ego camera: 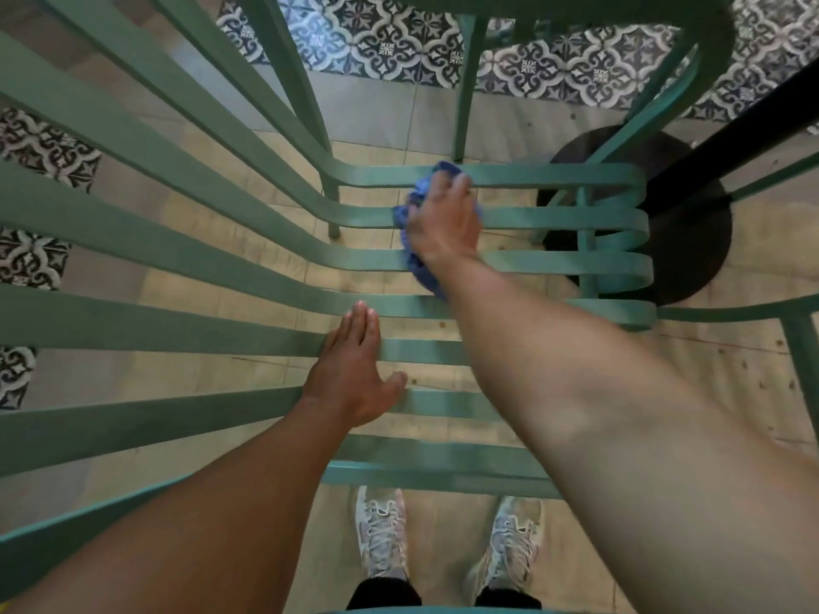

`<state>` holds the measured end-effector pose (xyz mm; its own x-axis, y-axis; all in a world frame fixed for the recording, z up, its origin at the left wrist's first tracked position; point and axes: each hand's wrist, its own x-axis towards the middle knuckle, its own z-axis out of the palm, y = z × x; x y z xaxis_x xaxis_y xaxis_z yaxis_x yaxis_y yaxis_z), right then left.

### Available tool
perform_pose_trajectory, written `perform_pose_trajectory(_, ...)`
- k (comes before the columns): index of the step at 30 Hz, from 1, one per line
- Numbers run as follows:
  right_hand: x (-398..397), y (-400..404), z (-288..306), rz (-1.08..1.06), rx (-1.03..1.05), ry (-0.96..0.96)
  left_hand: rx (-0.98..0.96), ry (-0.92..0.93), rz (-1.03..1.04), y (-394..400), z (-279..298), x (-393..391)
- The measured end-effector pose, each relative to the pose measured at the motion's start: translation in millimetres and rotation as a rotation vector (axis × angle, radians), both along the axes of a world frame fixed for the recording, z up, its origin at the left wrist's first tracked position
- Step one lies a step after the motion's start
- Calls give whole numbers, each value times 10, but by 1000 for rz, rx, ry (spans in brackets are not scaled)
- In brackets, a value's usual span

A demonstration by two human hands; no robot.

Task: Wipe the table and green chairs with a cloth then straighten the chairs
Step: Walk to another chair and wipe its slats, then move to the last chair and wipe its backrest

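I look straight down on a green slatted chair (554, 217); its backrest slats fan out to the left and its seat slats run across the middle. My right hand (443, 217) presses a crumpled blue cloth (419, 263) onto the far seat slats. The cloth shows around the fingers and under the wrist. My left hand (354, 374) lies flat, fingers together, on the nearer seat slats where they bend into the backrest. It holds nothing.
A round black table base (691, 241) and its dark post (744, 121) stand right of the chair seat. Another green chair frame (469, 82) rises at the top. Patterned and plain floor tiles lie below. My two pale sneakers (381, 534) stand under the seat's near edge.
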<state>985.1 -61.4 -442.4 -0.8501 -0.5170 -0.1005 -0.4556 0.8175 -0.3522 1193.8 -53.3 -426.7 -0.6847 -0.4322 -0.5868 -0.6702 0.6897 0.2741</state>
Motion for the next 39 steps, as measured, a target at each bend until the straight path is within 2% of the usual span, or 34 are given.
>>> perform_pose_trajectory(3,556,-466,43,409,56,-56,1,13,17,4,4,-13)
perform_pose_trajectory(6,306,-290,21,503,107,12,7,-9,15,1,22,-39)
perform_pose_trajectory(11,-696,964,47,74,169,64,11,-93,-38,-67,77,-50)
perform_pose_trajectory(14,-739,1604,259,-95,251,53,-4,-201,-51,-38,176,-188)
perform_pose_trajectory(17,-315,1781,503,38,384,-136,-23,-295,-90,101,389,-376)
perform_pose_trajectory(21,476,1818,773,219,447,-476,3,-261,-153,452,740,-507)
perform_pose_trajectory(24,764,1846,1087,183,387,-527,-1,-237,-244,649,1007,-528)
perform_pose_trajectory(32,820,2562,2459,-136,261,-437,-48,-121,-485,1016,1889,-614)
perform_pose_trajectory(39,1257,3845,3311,-445,322,-180,-80,15,-811,1764,2836,-845)
